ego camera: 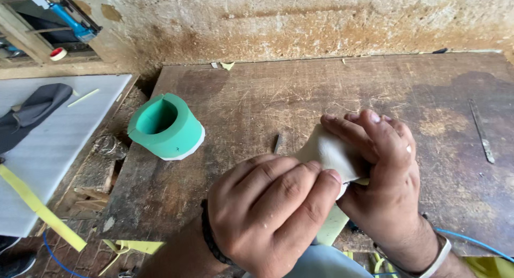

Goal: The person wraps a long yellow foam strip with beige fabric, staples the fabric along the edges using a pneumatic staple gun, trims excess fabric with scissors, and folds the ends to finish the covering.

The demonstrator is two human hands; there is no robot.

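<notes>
white piece [327,151] pinched between both hands over the near edge of the bench [300,90] — long axis running from upper left toward lower right; left hand [267,213] closed on its near end, right hand [383,171] wrapped around the far side — green ring [167,127] well apart, up left

packages: none in view
labels: none in view
signs: none in view
screens: none in view
</notes>
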